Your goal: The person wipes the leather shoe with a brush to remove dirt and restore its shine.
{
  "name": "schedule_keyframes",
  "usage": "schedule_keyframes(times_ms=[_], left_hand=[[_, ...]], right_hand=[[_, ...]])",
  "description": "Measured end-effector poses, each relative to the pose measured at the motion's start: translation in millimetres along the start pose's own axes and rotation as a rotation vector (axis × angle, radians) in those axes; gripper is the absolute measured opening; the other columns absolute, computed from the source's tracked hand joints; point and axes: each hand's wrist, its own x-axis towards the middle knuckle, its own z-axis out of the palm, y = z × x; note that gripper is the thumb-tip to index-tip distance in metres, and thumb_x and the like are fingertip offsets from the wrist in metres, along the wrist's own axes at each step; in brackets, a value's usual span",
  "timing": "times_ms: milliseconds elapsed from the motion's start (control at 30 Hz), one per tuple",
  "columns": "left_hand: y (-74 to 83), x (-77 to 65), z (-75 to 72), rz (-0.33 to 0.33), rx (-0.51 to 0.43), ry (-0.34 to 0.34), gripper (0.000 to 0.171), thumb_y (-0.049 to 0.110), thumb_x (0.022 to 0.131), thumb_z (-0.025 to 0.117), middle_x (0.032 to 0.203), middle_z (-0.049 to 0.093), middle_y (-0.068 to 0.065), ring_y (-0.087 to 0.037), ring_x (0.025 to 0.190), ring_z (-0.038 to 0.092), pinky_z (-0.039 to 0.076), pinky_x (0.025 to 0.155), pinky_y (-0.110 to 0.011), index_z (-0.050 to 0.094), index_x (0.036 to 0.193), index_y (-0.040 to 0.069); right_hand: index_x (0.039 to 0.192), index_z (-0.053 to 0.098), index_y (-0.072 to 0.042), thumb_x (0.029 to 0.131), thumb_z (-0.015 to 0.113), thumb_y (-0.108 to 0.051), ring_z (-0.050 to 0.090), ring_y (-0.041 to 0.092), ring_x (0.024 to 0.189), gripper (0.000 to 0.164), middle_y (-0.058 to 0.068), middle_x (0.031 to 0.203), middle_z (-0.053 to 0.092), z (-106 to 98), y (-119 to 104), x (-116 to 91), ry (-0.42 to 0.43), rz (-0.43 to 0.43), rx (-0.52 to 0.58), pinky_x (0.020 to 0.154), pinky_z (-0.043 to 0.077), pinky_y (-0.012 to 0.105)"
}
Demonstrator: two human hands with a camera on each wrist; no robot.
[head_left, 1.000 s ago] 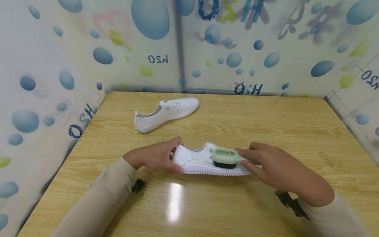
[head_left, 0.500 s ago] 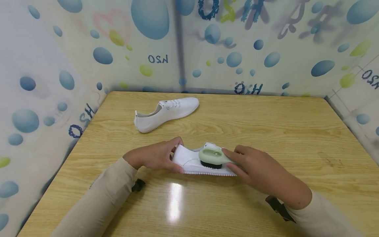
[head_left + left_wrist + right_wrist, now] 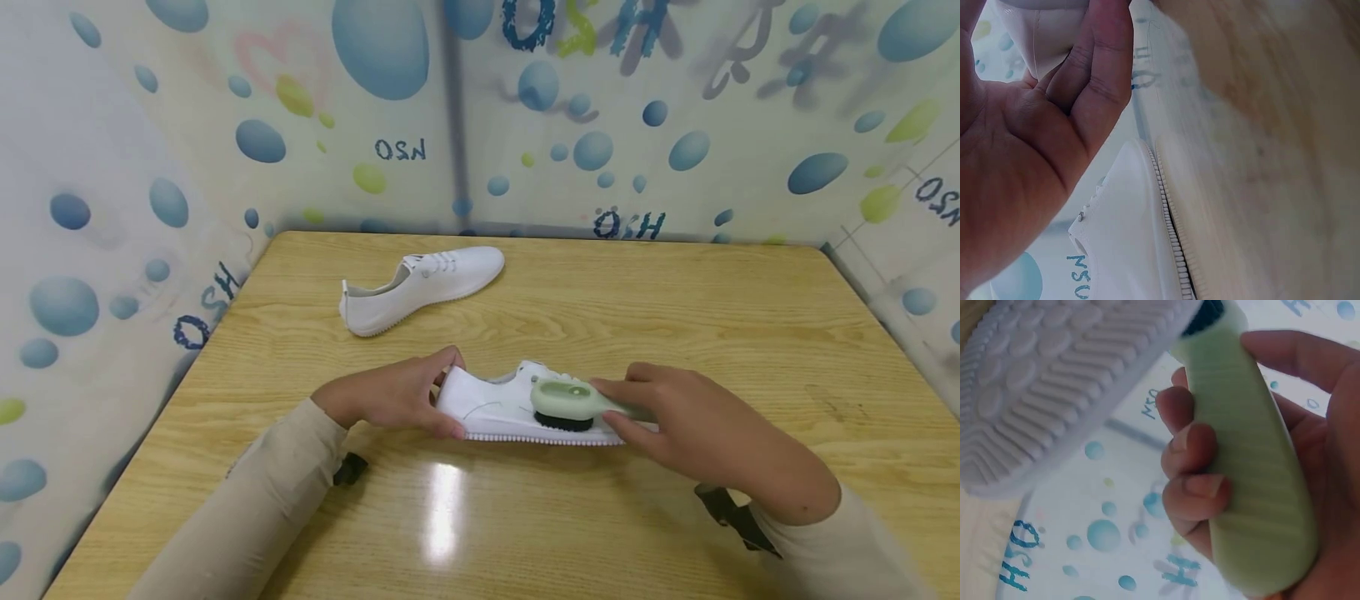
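Observation:
A white lace-up shoe [image 3: 480,408] is tilted so that its side faces me, the toe pointing right. My left hand [image 3: 405,393] grips it by the heel. In my right hand [image 3: 697,421] is a pale green brush [image 3: 562,400], its dark bristles against the side of the shoe toward the front. The right wrist view shows my fingers [image 3: 1191,447] curled round the ribbed brush handle [image 3: 1247,469], with the patterned shoe sole [image 3: 1054,369] beside it. The fingers of my right hand cover the toe end in the head view.
A second white shoe [image 3: 427,287] stands farther back on the wooden table [image 3: 675,308], toe to the right. Behind the table rises a wall [image 3: 495,108] with blue and green dots. Dark straps [image 3: 738,521] hang at both wrists.
My right hand slid the brush left along the shoe's side toward the heel, then back right toward the toe. The left hand and both shoes have stayed in place.

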Motion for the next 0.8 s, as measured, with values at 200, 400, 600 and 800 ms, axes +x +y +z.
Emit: schedule_keyframes(times_ms=[200,400,600,800], left_hand=[[0.7,0.1,-0.4,-0.013,0.005,0.000,0.064,0.035,0.080,0.085,0.113,0.065,-0.007,-0.017,0.100,0.065,0.054,0.083,-0.034,0.040,0.121,0.013],[1.1,0.2,-0.9,-0.018,0.005,-0.001,0.064,0.035,0.081,0.085,0.114,0.064,-0.006,-0.018,0.101,0.064,0.054,0.083,-0.034,0.040,0.121,0.013],[1.2,-0.4,-0.8,-0.015,0.000,-0.003,0.064,0.035,0.081,0.085,0.112,0.065,-0.006,-0.018,0.099,0.065,0.054,0.082,-0.035,0.040,0.121,0.013],[0.7,0.1,-0.8,-0.012,-0.002,-0.003,0.064,0.035,0.081,0.085,0.112,0.065,-0.007,-0.018,0.099,0.065,0.054,0.082,-0.034,0.040,0.121,0.013]], right_hand=[[0.137,0.062,-0.020,0.098,0.065,-0.033,0.050,0.003,0.074,0.042,0.000,0.103,0.067,4.7,-0.7,2.5,0.046,-0.058,0.015,0.062,0.045,0.025],[0.138,0.061,-0.020,0.096,0.068,-0.031,0.051,0.004,0.075,0.044,0.000,0.100,0.066,17.4,-6.2,7.3,0.126,-0.113,-0.024,0.062,0.046,0.024],[0.140,0.059,-0.019,0.096,0.067,-0.030,0.052,0.004,0.077,0.046,0.000,0.101,0.065,22.5,-9.4,10.1,0.136,-0.133,-0.032,0.065,0.047,0.024],[0.141,0.058,-0.019,0.098,0.065,-0.031,0.046,0.001,0.074,0.046,-0.004,0.100,0.062,9.7,1.7,4.5,0.048,-0.097,0.026,0.061,0.041,0.021]])
